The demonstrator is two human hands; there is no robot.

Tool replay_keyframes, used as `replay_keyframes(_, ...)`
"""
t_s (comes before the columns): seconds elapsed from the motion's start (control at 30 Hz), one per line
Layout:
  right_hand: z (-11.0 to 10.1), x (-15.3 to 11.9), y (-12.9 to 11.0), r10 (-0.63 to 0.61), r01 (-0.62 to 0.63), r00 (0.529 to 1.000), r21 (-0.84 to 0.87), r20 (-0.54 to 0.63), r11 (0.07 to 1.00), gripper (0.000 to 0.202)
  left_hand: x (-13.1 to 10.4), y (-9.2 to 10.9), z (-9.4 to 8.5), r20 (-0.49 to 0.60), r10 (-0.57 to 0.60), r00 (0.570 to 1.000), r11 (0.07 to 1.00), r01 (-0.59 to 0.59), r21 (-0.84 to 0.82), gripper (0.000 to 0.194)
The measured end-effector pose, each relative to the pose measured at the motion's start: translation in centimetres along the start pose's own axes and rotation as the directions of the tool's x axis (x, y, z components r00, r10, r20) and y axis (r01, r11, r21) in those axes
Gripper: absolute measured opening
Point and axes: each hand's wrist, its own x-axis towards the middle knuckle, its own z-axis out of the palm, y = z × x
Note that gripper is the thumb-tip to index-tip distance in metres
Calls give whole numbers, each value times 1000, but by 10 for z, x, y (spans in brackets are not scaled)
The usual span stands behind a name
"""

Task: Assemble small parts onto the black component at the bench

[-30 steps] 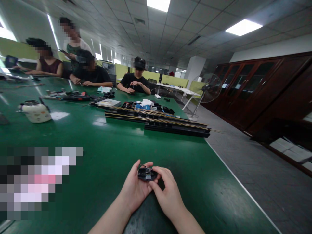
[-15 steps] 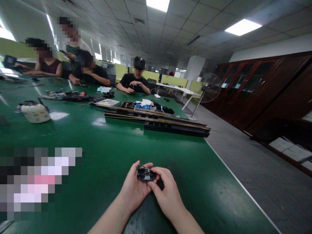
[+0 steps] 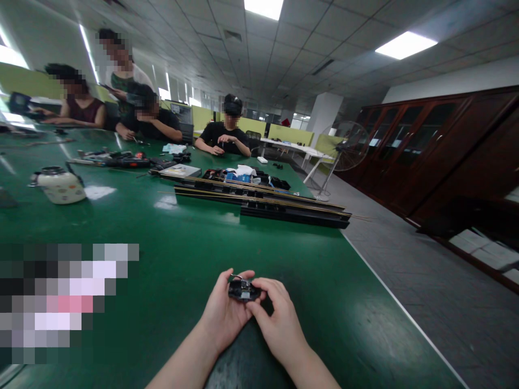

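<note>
A small black device housing (image 3: 244,290) with exposed electronic parts and a short wire at its upper left rests in my left hand (image 3: 224,310). The thumb and fingers of that hand curl around its left side and back. My right hand (image 3: 279,316) pinches the housing's right end, index finger on the top edge and thumb near the lower edge. Both hands hover low over the green table (image 3: 162,281). The fingers partly hide the underside and right end of the housing.
Long black rails with thin brass-coloured rods (image 3: 284,208) lie across the table ahead. A cream jar (image 3: 60,186) stands at left, near tools (image 3: 117,159). A white box (image 3: 180,171) lies mid-table. Several people sit or stand at the far side. A fan (image 3: 344,146) stands beyond the right edge.
The view has shifted very slightly. Both hands keep the same hold on the black housing, with no clear movement of it.
</note>
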Motion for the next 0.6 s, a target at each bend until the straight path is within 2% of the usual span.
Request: replay_keyframes(0.6,1,0,0,5,-5,1000,18,2,1000,29,2,1,1,-28,16,999,1000,-15,27,32)
